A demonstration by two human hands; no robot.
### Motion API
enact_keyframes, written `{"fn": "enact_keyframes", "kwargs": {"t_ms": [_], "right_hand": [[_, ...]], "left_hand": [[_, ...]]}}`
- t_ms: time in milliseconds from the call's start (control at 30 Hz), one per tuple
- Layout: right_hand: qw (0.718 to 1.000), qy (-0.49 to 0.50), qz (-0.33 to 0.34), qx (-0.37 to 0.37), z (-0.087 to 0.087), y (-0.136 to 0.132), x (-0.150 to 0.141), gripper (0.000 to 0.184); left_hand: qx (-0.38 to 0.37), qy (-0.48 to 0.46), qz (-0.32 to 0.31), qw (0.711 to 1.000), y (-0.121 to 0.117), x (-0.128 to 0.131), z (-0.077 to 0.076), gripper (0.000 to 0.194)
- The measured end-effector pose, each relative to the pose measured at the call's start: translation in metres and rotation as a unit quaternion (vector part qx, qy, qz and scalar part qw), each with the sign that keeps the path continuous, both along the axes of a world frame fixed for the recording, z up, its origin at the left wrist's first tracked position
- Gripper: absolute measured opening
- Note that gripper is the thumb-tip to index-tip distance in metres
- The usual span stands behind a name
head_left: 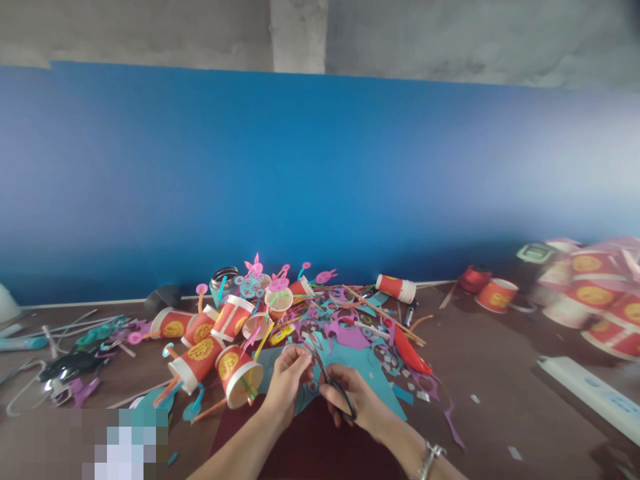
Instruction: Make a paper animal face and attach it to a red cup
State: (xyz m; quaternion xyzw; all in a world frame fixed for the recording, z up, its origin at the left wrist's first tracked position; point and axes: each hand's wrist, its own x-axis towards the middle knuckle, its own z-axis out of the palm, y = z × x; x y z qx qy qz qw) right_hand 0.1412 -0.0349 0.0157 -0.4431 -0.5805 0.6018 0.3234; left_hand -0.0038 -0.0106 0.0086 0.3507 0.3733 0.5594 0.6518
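My right hand [357, 397] is closed around the dark handles of a pair of scissors [321, 365], whose blades point up and to the left. Pinched in the fingers of my left hand [286, 379] is a small piece of paper [314, 342] with reddish lines; my fingers hide part of it. The scissor blades lie right beside this paper, though I cannot tell how far apart they are. Below both hands spreads a light-blue paper sheet [367, 363] with drawn outlines, lying over a dark red sheet [300, 443].
Red paper cups [197, 357] with straws and paper animal faces crowd the left. Purple paper offcuts [350, 333] and a red tool [411, 352] lie ahead. At right are a white power strip [593, 390] and bagged cups [595, 293]. A blue partition [320, 180] stands behind.
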Motion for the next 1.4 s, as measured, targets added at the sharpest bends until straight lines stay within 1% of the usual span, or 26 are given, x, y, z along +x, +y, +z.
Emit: {"fn": "enact_keyframes", "kwargs": {"t_ms": [167,333,567,800,1000,1200,1400], "right_hand": [[1.000,-0.008,-0.005,-0.005,0.0003,0.0015,-0.0014,0.026],[1.000,-0.001,-0.003,-0.013,-0.0005,0.0020,-0.0008,0.028],[1.000,0.006,0.000,-0.006,-0.0008,0.0007,0.0003,0.030],[1.000,-0.002,-0.007,0.014,0.0002,0.0018,-0.0006,0.034],[1.000,-0.001,-0.004,0.018,0.0016,0.0015,0.0013,0.034],[1.000,-0.001,0.001,0.023,0.0014,0.0018,0.0032,0.030],[1.000,-0.003,0.005,0.025,-0.0031,0.0029,0.0068,0.026]], "left_hand": [[-0.004,0.022,0.001,1.000,0.0004,-0.0007,-0.0013,0.028],[0.028,0.047,0.022,0.998,0.0005,-0.0008,-0.0038,0.029],[0.042,0.038,-0.005,0.998,0.0006,-0.0007,-0.0066,0.029],[0.033,0.034,0.001,0.999,0.0017,-0.0009,-0.0038,0.029],[0.029,0.046,-0.001,0.999,0.0019,-0.0022,0.0000,0.030],[0.029,0.048,-0.009,0.998,0.0021,-0.0032,-0.0001,0.030],[0.026,0.052,-0.015,0.998,0.0034,-0.0046,0.0010,0.029]]}}
